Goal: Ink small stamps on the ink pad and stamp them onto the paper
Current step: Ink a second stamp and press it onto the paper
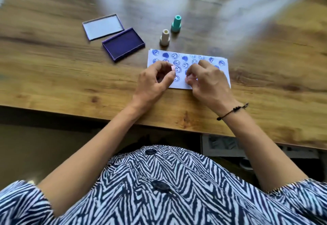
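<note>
A wood-grain tabletop (53, 69) with a glossy laminate finish and glare streaks is seen from above. A white rectangular paper (203, 58) lies flat near the front edge, covered in rows of round blue smiley prints and a few solid blue blotches. The left hand (155, 81) is curled over the paper's left end, and a small pale pink piece (172, 67), apparently a stamp part, is pinched between thumb and fingertips. The right hand (207, 81) is bunched over the paper's middle, fingers drawn in around something pink that is mostly hidden; what it is cannot be told. A thin dark cord bracelet (230, 112) is worn on the right wrist.

The ink pad (123, 45), a shallow rectangular purple tray with a dark matte inked surface, is set left of the paper, well apart. Its flat lid (103, 26) lies open side up just behind it, with a pale grey inside. Two small cylindrical stamps with flared bases stand upright beyond the paper: a cream stamp (165, 37) and a teal stamp (176, 23), near each other. A zebra-patterned shirt (159, 189) with dark buttons fills the foreground.
</note>
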A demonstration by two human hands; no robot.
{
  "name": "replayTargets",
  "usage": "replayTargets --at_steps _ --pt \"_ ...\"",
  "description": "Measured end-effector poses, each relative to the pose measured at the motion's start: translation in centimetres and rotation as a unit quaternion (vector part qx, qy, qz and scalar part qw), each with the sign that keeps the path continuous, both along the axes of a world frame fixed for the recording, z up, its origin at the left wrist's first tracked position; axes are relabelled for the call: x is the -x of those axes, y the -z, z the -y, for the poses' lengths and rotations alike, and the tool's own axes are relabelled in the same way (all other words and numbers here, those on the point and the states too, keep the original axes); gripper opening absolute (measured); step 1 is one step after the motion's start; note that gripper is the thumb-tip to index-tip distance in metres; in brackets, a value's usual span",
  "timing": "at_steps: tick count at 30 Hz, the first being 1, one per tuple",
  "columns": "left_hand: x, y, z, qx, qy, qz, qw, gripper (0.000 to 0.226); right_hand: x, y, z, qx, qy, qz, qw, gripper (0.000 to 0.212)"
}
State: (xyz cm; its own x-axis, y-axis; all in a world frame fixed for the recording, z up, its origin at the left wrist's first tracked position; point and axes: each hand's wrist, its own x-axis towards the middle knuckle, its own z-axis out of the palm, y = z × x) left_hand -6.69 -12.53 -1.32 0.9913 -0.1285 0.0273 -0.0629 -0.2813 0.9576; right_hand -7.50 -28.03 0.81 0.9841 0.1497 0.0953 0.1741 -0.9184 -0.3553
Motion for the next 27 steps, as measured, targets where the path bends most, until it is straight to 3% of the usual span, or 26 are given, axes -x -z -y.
replayTargets --at_steps 7,13,27 --pt "0.1 -0.4 -0.1 0.001 -0.009 -0.003 1.000 0.016 -0.5 0.2 -0.5 0.095 -0.032 0.000 0.995 0.014" --pt "0.1 -0.2 -0.1 0.003 -0.010 -0.008 1.000 0.016 -1.0 -0.2 -0.8 0.075 -0.055 -0.042 0.995 0.011" --pt "0.1 0.3 -0.1 -0.017 0.005 -0.006 1.000 0.016 -1.0 0.3 -0.8 0.090 -0.061 -0.036 0.993 0.012"
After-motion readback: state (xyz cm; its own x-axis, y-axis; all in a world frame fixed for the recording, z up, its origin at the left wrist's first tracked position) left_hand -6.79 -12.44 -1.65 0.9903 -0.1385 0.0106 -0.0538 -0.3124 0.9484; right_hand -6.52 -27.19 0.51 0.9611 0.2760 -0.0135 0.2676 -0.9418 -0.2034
